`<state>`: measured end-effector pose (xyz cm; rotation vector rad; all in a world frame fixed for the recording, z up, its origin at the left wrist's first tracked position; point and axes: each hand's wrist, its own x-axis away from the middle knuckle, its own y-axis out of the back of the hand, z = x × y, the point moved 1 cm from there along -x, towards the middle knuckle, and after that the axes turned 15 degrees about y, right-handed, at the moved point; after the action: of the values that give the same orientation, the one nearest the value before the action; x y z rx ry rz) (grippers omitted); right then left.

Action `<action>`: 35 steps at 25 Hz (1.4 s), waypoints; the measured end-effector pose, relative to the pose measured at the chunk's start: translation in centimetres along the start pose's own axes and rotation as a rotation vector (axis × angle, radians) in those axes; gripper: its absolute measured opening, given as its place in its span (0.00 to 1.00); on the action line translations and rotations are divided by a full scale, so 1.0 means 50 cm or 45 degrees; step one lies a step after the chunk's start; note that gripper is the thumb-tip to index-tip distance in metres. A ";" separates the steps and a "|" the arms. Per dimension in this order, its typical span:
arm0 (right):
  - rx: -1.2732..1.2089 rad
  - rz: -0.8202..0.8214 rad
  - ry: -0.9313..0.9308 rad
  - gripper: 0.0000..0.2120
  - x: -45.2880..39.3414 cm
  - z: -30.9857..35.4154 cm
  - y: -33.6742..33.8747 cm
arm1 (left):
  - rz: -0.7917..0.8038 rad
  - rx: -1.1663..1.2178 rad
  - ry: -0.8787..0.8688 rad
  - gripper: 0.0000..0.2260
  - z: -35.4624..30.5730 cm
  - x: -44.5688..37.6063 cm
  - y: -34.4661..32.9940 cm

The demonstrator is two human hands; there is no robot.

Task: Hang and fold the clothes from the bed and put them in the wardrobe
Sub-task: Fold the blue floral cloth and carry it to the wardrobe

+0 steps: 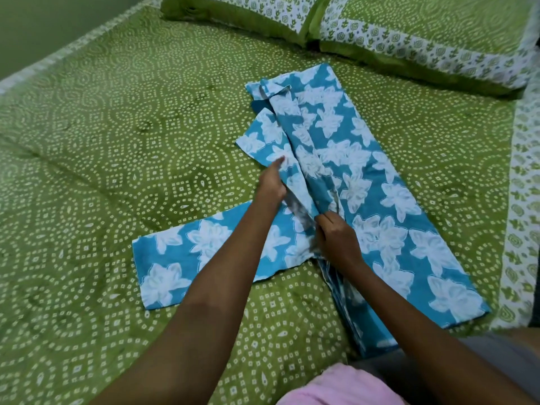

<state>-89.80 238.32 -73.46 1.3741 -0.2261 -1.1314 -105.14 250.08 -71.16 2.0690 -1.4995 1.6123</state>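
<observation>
A blue garment with white flowers (377, 200) lies spread on the green bed (122, 147), its long body running from the pillows towards me. One sleeve (187, 255) sticks out flat to the left. My left hand (271, 185) grips a raised fold along the garment's left side, thumb on top of the cloth. Just below it, my right hand (336, 238) pinches the same fold where the sleeve meets the body. The wardrobe is not in view.
Two green and white pillows (409, 33) lie at the head of the bed. The patterned bedspread's white border (523, 200) runs down the right edge. A pink cloth (339, 387) is at the bottom near my body.
</observation>
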 end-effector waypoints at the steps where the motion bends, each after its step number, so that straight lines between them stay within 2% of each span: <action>1: -0.004 0.004 0.019 0.03 0.005 -0.005 0.000 | 0.123 0.109 0.051 0.09 -0.027 0.007 0.001; 2: -0.004 0.014 0.024 0.02 0.007 -0.007 0.000 | 0.206 0.200 0.093 0.10 -0.052 0.020 0.005; 4: 0.008 0.057 -0.037 0.04 0.004 -0.007 -0.008 | 0.185 0.268 0.061 0.07 -0.096 0.057 0.014; 7: 0.012 0.084 -0.191 0.08 -0.008 0.009 -0.018 | 0.018 0.316 -0.281 0.07 -0.133 0.111 0.060; 9: -0.048 0.025 -0.138 0.05 -0.009 0.019 -0.013 | -0.079 0.398 -0.542 0.08 -0.123 0.155 0.125; 11: -0.070 0.001 -0.014 0.04 0.006 0.021 -0.005 | -0.267 0.428 -0.658 0.08 -0.073 0.211 0.213; 14: -0.045 0.102 -0.054 0.09 0.034 0.016 -0.003 | -0.646 0.146 -0.600 0.09 0.028 0.269 0.343; 16: -0.023 0.129 -0.098 0.10 0.038 0.014 -0.004 | -0.712 -0.064 -0.495 0.07 0.058 0.274 0.394; 18: 0.020 0.122 -0.062 0.12 0.032 0.016 -0.004 | -0.558 0.080 -0.399 0.03 0.035 0.260 0.413; 20: 0.051 0.148 -0.031 0.13 0.028 0.018 -0.007 | -0.344 0.238 -0.303 0.11 -0.001 0.252 0.422; 21: 0.063 0.179 -0.027 0.12 0.026 0.021 -0.009 | -0.385 0.174 -0.283 0.14 -0.022 0.245 0.429; 22: 0.062 0.208 -0.036 0.11 0.021 0.023 -0.010 | -0.454 0.083 -0.265 0.15 -0.039 0.239 0.439; 24: 0.019 0.178 -0.034 0.08 0.000 0.028 -0.001 | -0.792 -0.357 -0.191 0.18 -0.054 0.249 0.441; 25: -0.011 0.105 -0.003 0.06 -0.008 0.025 0.007 | -1.006 -0.530 -0.307 0.18 -0.056 0.258 0.446; 27: -0.081 -0.018 0.107 0.06 -0.010 0.022 0.027 | -1.112 -0.602 -0.723 0.14 -0.041 0.295 0.453; 28: -0.100 -0.036 0.164 0.08 0.000 0.021 0.031 | -1.154 -0.566 -0.833 0.12 -0.020 0.312 0.468; 31: -0.105 0.141 0.230 0.07 0.043 0.018 0.023 | -1.312 -0.732 -0.687 0.15 0.068 0.337 0.524; 33: -0.120 0.249 0.170 0.12 0.060 0.013 0.009 | -1.333 -0.822 -0.612 0.17 0.099 0.339 0.528; 35: -0.105 0.253 0.086 0.13 0.053 0.017 0.006 | -1.364 -0.835 -0.599 0.18 0.080 0.337 0.507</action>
<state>-88.96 235.79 -74.24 1.2845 -0.2582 -0.9182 -122.24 224.57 -70.87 2.2131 -0.5635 0.2215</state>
